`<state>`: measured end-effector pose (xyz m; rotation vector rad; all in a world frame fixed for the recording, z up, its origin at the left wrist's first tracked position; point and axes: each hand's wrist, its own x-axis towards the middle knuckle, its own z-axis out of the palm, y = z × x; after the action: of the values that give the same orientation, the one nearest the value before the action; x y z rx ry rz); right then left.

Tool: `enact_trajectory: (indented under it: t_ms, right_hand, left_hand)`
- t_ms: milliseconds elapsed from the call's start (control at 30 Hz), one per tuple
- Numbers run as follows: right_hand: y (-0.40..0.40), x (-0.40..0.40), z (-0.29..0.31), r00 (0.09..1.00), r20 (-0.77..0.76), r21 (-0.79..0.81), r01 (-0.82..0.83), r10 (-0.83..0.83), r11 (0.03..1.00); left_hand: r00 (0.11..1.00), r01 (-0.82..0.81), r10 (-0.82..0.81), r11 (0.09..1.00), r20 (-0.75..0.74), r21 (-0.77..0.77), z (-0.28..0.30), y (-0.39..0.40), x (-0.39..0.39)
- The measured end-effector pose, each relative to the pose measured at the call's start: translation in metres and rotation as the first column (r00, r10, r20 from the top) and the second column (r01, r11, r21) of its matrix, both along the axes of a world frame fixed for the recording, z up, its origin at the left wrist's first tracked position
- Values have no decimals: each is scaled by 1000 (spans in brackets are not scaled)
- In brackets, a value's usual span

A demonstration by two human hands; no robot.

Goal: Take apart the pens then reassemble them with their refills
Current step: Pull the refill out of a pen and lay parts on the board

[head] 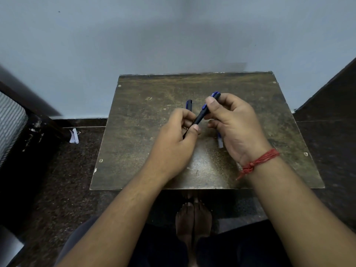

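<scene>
While both hands hover above the middle of the small table, they share one dark pen with a blue clip, held slantwise from near-left to far-right. The left hand pinches its lower, nearer end between thumb and curled fingers; the right hand grips the upper, farther end with thumb and fingers wrapped round it. A second dark pen lies on the tabletop just beyond the left hand's fingers, partly hidden by them. A pale blue piece pokes out from under the right palm; what it is cannot be told. Bare worn tabletop lies open to the left, right and far side of the hands, up to the wall. A red thread circles the right wrist. Bare feet rest on the floor beneath the near table edge.
</scene>
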<state>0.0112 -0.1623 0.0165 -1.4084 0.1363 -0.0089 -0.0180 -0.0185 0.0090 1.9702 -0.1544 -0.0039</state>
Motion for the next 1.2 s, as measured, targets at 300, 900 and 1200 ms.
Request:
enact_trajectory:
  t_ms: [300, 900, 1200]
  right_hand:
    - [10, -3, -9, 987, 56, -39, -150, 152, 988]
    - [7, 4, -2, 993, 119, 179, -25, 4, 983]
    - [-58, 21, -17, 971, 131, -726, 233, -202, 647]
  left_hand:
    - [1000, -16, 16, 1000, 25, 26, 2, -4, -3]
    - [999, -42, 41, 999, -18, -15, 4, -15, -5]
    - [980, -56, -17, 934, -199, -353, -9, -9, -5]
